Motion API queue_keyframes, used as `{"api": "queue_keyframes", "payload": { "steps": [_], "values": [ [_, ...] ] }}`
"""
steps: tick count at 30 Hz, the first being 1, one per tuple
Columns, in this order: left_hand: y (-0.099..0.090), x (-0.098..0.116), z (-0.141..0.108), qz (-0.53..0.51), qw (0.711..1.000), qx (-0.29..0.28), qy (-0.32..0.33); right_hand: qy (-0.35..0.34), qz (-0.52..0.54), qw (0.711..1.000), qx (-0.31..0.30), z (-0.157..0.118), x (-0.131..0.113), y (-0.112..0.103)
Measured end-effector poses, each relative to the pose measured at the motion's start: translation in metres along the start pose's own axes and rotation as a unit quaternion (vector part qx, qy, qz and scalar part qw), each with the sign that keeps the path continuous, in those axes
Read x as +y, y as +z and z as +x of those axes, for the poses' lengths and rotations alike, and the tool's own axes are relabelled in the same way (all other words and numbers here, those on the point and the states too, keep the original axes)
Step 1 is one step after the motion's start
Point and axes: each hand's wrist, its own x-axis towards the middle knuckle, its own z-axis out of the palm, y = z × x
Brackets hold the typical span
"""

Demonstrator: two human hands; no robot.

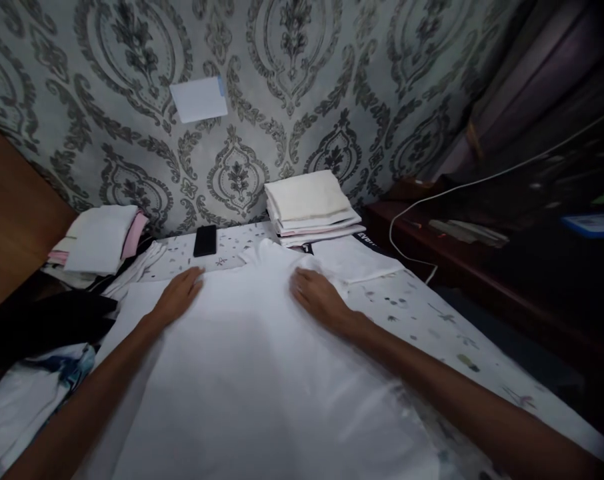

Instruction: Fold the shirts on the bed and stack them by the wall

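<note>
A large white garment (242,360) lies spread over the patterned sheet, its far end slightly bunched. My left hand (181,293) rests on its far left part, palm down, with the fingers laid out on the cloth. On the far right part lies my right hand (318,297), also palm down, fingers stretched and a little blurred. Neither hand visibly grips the fabric. Beyond my right hand is a stack of folded cloths (309,200), cream on top. A white piece with a dark lettered band (357,259) lies just right of the garment.
A black phone (205,241) lies on the sheet near the wall. Folded clothes (102,240) are piled at the left, with dark and white clothes nearer. A white cable (407,202) hangs over the dark red furniture (462,280) on the right.
</note>
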Motion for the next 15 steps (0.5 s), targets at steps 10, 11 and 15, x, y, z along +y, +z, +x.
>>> {"api": "queue_keyframes", "payload": {
  "steps": [10,11,15],
  "values": [
    [-0.005,0.007,0.004,0.003,0.999,0.038,0.032,0.070,0.005,0.998,-0.003,0.163,-0.006,0.012],
    [-0.009,0.002,0.003,0.019,0.999,0.030,0.016,0.065,0.009,0.998,0.004,0.164,-0.006,0.014],
    [-0.029,-0.017,-0.011,0.084,0.992,0.024,-0.087,0.028,0.031,0.999,0.029,0.132,-0.019,0.025]
  ]
}}
